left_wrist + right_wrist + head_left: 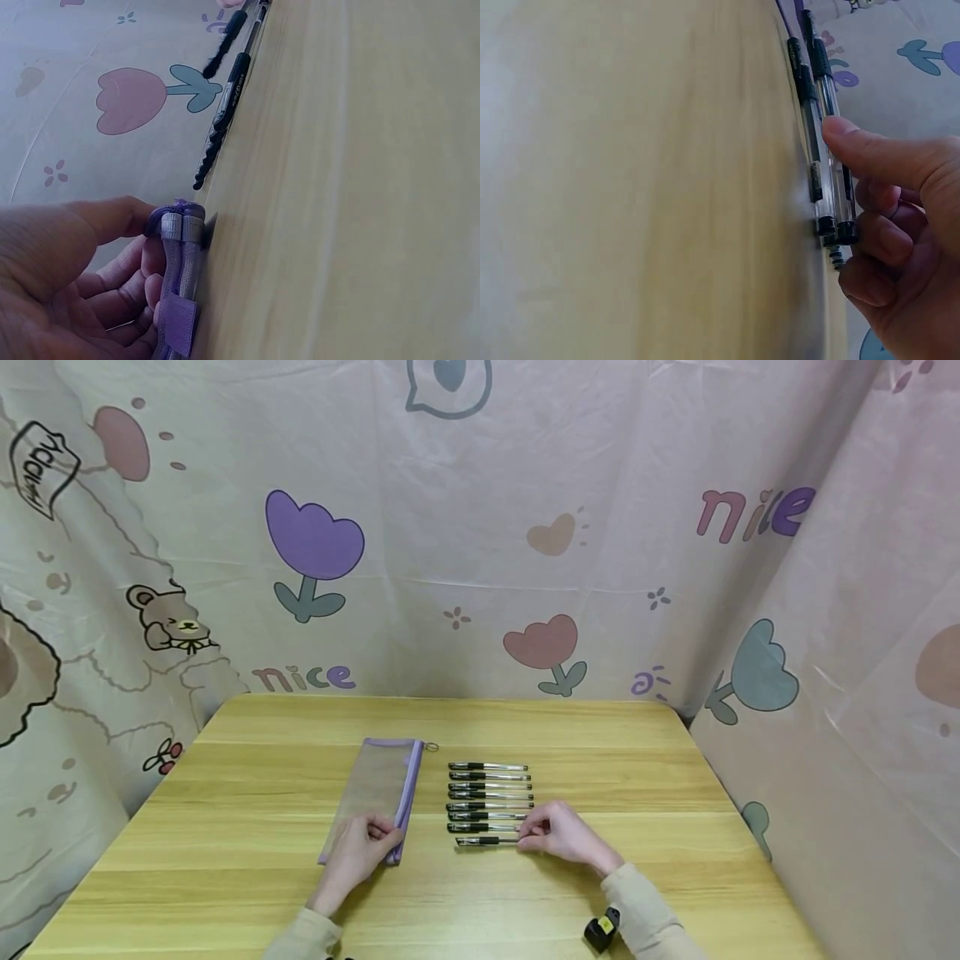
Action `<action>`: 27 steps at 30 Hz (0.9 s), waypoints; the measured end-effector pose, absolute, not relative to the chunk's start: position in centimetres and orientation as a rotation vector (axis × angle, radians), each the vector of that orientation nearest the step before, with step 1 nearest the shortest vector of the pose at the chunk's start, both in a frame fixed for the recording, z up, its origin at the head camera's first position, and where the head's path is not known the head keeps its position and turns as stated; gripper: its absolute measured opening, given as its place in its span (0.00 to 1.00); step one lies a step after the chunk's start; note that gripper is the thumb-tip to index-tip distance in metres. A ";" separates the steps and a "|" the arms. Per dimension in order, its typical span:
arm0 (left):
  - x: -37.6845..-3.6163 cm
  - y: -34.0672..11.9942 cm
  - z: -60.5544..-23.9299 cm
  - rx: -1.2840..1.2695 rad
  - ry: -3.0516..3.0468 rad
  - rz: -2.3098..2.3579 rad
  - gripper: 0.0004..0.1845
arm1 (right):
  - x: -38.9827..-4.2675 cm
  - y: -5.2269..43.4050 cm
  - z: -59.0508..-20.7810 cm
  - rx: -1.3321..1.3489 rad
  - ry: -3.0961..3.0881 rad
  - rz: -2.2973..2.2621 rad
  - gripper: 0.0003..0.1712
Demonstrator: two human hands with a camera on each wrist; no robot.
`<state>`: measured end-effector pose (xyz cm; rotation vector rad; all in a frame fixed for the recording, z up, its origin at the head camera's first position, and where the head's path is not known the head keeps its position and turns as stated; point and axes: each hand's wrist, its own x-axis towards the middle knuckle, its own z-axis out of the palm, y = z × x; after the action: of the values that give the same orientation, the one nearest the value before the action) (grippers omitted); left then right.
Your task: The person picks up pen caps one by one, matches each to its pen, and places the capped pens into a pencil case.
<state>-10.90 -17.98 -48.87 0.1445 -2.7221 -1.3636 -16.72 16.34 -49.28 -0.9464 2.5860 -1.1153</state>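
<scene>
On the left of the table in the head view lies a flat see-through pencil pouch (375,781) with purple trim. My left hand (358,847) grips its near right corner, and the left wrist view has the thumb and fingers at the purple zipper end (180,225). My right hand (562,833) pinches the clear rear end of a black-gripped gel pen (480,841), the nearest of a row. The left wrist view shows this pen (225,45) raised off the wood. Behind it, several similar pens (487,795) lie side by side, tips pointing left.
A small black block with a yellow label (602,931) sits by the right sleeve. The pouch's zipper ring (431,747) sticks out at its far right corner. Printed cloth (450,527) hangs behind and along both sides of the wooden table (247,777).
</scene>
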 end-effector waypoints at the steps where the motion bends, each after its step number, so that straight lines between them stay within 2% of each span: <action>1: -10.9 -18.0 -48.8 0.138 -2.720 -1.361 0.08 | -16.7 16.4 -49.1 -0.938 2.568 -1.120 0.04; 11: -10.8 -18.0 -48.7 0.157 -2.703 -1.369 0.06 | -16.7 16.5 -48.3 -0.937 2.499 -1.093 0.02; 27: -10.7 -18.1 -48.5 0.133 -2.695 -1.354 0.08 | -17.5 16.4 -47.5 -0.970 2.438 -1.089 0.07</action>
<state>-10.74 -18.06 -48.51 0.1332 -2.6947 -1.3541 -17.45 16.45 -47.53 -0.9702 2.4381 -1.0890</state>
